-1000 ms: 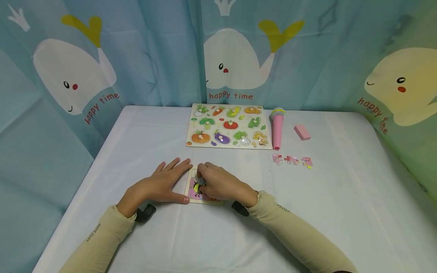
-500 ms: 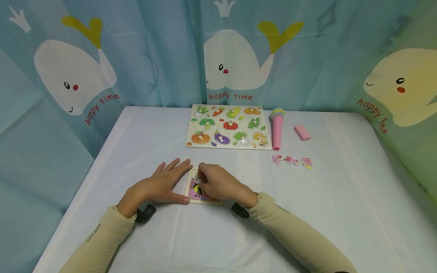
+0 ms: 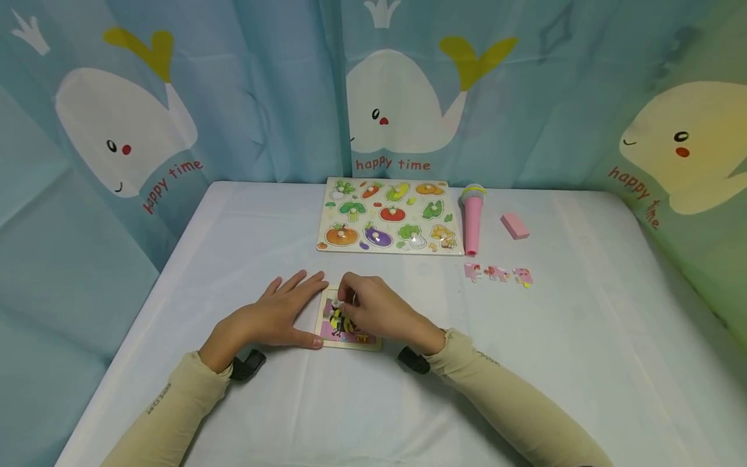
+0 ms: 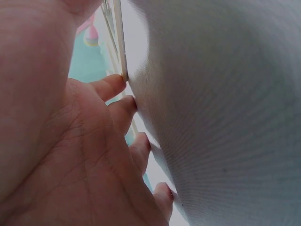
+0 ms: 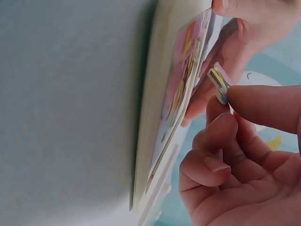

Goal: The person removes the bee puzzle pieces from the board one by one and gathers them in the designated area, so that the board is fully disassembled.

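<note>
A small jigsaw puzzle with a bee picture [image 3: 341,329] lies in a pale wooden tray [image 3: 345,346] before me. My left hand [image 3: 268,321] rests on the cloth with fingers spread, its thumb and index fingertip at the tray's left edge. Over the tray's upper right part is my right hand [image 3: 382,308]. In the right wrist view its thumb and index finger pinch a small puzzle piece [image 5: 219,84], clear of the board, with pink, yellow and dark printing. This hand hides the tray's upper right portion in the head view.
Three pink puzzle pieces [image 3: 497,274] lie in a row to the right. Behind them are a pink toy microphone [image 3: 473,224] and a pink block [image 3: 515,226]. A vegetable peg puzzle board [image 3: 364,227] lies at the back, before the whale-print curtain [image 3: 280,104].
My right hand has lifted slightly with the puzzle piece and uncovers more of the bee picture. My left hand stays in place at the tray's edge.
</note>
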`<state>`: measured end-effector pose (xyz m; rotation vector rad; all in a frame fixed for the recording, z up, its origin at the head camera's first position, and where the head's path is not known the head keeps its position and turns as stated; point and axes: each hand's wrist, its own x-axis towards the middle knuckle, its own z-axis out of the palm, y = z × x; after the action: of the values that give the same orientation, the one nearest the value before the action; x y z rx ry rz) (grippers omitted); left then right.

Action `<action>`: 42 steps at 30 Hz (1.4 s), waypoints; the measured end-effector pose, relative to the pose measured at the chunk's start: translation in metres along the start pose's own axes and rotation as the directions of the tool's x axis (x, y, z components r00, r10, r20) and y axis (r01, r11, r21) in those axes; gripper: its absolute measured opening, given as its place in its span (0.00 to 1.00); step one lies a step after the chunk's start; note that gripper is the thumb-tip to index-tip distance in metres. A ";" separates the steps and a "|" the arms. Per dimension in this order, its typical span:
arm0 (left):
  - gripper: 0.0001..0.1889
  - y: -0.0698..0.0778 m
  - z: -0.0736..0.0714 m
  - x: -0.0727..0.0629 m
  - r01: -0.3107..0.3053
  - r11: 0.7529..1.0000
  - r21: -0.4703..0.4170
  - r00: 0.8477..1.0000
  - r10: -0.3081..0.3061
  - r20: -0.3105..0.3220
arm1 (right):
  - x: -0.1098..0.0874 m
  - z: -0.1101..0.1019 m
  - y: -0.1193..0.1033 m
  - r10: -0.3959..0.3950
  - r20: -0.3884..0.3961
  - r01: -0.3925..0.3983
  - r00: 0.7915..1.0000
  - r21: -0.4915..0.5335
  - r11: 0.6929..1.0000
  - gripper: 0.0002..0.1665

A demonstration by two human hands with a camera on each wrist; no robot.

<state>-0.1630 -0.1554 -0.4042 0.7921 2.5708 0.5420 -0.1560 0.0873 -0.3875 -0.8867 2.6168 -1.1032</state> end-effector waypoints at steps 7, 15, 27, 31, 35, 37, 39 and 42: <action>0.57 0.001 -0.001 0.000 0.001 1.000 0.011 1.000 -0.001 0.002 | -0.006 -0.008 0.005 0.034 -0.041 -0.032 0.999 0.060 0.998 0.08; 0.57 0.001 -0.001 0.000 0.000 1.000 0.003 1.000 0.000 0.001 | -0.015 -0.018 0.013 0.067 -0.086 -0.059 0.994 0.097 0.994 0.06; 0.58 0.002 -0.001 0.000 0.013 1.000 -0.001 1.000 -0.013 0.004 | -0.034 -0.030 0.023 0.139 -0.133 -0.124 0.981 0.113 0.986 0.05; 0.58 0.002 -0.002 0.000 0.019 1.000 -0.001 1.000 -0.019 0.000 | -0.039 -0.035 0.026 0.150 -0.150 -0.134 0.977 0.109 0.985 0.04; 0.58 0.002 -0.002 -0.001 0.026 1.000 -0.014 1.000 -0.026 -0.004 | -0.048 -0.041 0.032 0.167 -0.156 -0.149 0.974 0.117 0.982 0.04; 0.58 0.002 -0.002 -0.001 0.024 1.000 -0.015 1.000 -0.024 -0.006 | -0.052 -0.044 0.035 0.173 -0.165 -0.153 0.971 0.125 0.980 0.04; 0.57 0.003 -0.001 -0.001 0.017 1.000 -0.016 1.000 -0.018 -0.008 | -0.058 -0.048 0.038 0.177 -0.179 -0.154 0.968 0.135 0.979 0.04; 0.57 0.002 0.000 -0.001 0.006 1.000 -0.014 1.000 -0.007 -0.010 | -0.066 -0.054 0.041 0.191 -0.199 -0.164 0.961 0.147 0.975 0.03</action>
<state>-0.1614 -0.1541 -0.4030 0.7780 2.5751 0.5630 -0.1411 0.1807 -0.3822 -0.5204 2.6875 -1.3663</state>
